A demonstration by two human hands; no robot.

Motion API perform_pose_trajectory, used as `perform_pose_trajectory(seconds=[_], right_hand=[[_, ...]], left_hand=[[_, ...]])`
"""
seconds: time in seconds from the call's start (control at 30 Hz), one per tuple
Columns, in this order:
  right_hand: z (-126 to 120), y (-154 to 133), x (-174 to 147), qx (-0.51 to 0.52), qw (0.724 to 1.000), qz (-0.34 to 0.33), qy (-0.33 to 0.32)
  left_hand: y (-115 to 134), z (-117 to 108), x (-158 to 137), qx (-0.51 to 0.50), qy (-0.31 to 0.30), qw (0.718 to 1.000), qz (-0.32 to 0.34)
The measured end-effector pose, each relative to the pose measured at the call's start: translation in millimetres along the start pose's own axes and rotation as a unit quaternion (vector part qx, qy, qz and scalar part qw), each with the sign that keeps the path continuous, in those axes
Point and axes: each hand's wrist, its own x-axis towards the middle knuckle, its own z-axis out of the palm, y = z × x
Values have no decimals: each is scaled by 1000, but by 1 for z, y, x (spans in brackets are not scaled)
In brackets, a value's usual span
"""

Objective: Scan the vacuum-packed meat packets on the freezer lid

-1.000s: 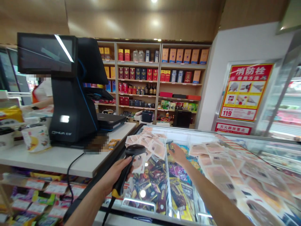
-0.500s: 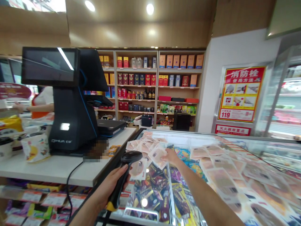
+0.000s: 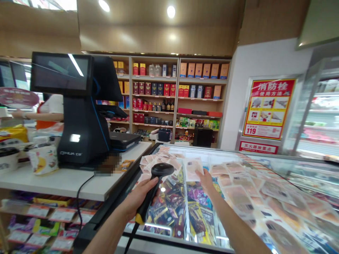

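My left hand is wrapped round the handle of a black and yellow barcode scanner, whose head tilts over the glass-topped freezer. Between thumb and fingers of my right hand is the edge of a flat, pale clear-plastic packet with a small label on it. The packet is just right of the scanner head and apart from it. A loose pile of similar packets lies behind the scanner. Many more packets are spread over the glass on the right.
Under the glass of the freezer lie colourful wrapped ice creams. At left, a counter carries a black checkout terminal and a patterned paper cup. A person in white and orange stands behind it. Shelves of boxes line the back.
My right hand has moved right, lifting one packet away from the left pile. My left hand has brought the scanner rightward and slightly up, nearer to that packet.
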Motion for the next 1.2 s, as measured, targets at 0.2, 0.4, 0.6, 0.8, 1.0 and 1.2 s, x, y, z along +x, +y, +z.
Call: perform_pose_trajectory(seconds=[0.2, 0.4, 0.6, 0.8, 1.0, 1.2], right_hand=[[-15, 2, 0, 11, 1000, 21, 15], [-24, 1, 1, -12, 999, 9, 36], [-32, 0, 7, -55, 997, -3, 51], [-37, -3, 10, -70, 996, -7, 59], [-45, -6, 18, -286, 954, -13, 91], [-50, -12, 18, -472, 878, -9, 80]], left_hand=[[-4, 14, 10, 18, -44, 999, 6], [-5, 25, 14, 29, -69, 997, 21], [-6, 25, 17, 32, -68, 997, 19], [-6, 25, 18, 34, -71, 997, 11], [-4, 21, 16, 27, -57, 998, 20], [-4, 7, 13, 15, -19, 1000, 4]])
